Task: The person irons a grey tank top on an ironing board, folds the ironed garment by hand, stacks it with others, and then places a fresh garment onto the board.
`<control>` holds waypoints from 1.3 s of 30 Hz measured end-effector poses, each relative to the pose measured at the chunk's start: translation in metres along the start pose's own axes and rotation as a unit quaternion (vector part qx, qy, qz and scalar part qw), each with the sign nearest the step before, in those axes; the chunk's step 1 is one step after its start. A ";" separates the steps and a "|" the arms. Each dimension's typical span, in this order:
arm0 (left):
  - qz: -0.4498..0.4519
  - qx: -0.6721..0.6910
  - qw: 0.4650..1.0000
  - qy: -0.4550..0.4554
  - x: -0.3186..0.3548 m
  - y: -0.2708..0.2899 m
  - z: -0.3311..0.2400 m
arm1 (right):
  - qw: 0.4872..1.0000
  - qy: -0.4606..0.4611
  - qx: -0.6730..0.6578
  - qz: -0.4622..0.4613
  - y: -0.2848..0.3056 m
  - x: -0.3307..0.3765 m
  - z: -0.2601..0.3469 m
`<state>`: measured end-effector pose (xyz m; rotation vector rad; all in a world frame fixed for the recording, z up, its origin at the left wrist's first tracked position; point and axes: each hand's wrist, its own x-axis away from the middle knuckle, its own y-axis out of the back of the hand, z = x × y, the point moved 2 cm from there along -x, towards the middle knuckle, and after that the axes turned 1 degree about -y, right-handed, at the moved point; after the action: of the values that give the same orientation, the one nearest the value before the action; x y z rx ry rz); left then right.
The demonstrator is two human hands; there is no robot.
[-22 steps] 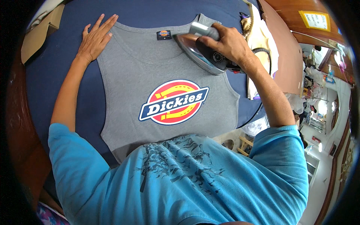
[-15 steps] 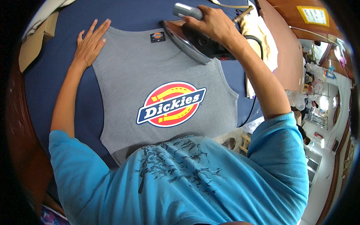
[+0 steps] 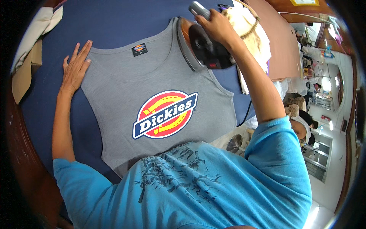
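A grey sleeveless top point(image 3: 114, 103) lies spread on a dark blue cloth point(image 3: 126, 19), its neck end away from me. On its chest is a large red, yellow and blue printed logo point(image 3: 166, 114); a small black neck label point(image 3: 139, 49) shows inside the collar. My left hand point(image 3: 75, 68) rests flat, fingers stretched, at the top's left shoulder edge. Wrapped around the grey handle of a clothes iron point(image 3: 206, 47) is my right hand point(image 3: 219, 26). The iron's soleplate sits along the right shoulder strap, its tip pointing away from me.
A cardboard piece point(image 3: 28, 68) and white cloth point(image 3: 42, 19) lie at the far left. Cream fabric point(image 3: 253, 42) is heaped right of the iron, beside a brown surface point(image 3: 284, 42). The iron's dark cord point(image 3: 247, 114) hangs at the right. Another person point(image 3: 305, 122) is in the background.
The iron has turned from across the neckline and right strap to lie along that strap, its tip swung away from the collar. My left hand stays at the left shoulder. The whole view has shifted.
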<state>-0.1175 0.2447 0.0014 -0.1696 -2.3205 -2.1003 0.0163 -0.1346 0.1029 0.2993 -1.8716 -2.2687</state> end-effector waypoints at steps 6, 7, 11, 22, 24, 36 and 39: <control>-0.162 -0.038 0.973 -0.159 -0.063 0.028 -0.071 | 0.999 0.037 -0.019 -0.009 -0.001 -0.038 -0.017; -0.193 -0.021 0.959 -0.208 -0.079 0.032 -0.096 | 0.951 0.236 0.201 -0.008 -0.006 -0.032 -0.021; -0.199 0.163 0.905 -0.339 -0.137 0.011 -0.169 | 0.987 0.072 -0.086 0.116 0.011 0.046 -0.007; 0.029 -0.023 0.919 -0.391 -0.180 -0.003 -0.243 | 0.979 -0.160 -0.070 0.107 0.048 0.203 -0.050; 0.026 -0.011 0.921 -0.387 -0.180 -0.006 -0.241 | 0.976 -0.190 -0.072 0.073 0.046 0.210 -0.060; 0.006 -0.064 0.924 -0.376 -0.184 -0.009 -0.240 | 0.985 -0.117 -0.050 0.117 0.045 0.189 -0.049; -0.029 -0.082 0.919 -0.384 -0.178 -0.008 -0.240 | 0.979 -0.126 -0.074 0.139 0.051 0.226 -0.053</control>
<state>0.0429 -0.0082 0.0039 -1.1281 -2.4823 -2.5915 -0.1866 -0.2553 0.1347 -0.2692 -1.7087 -2.3160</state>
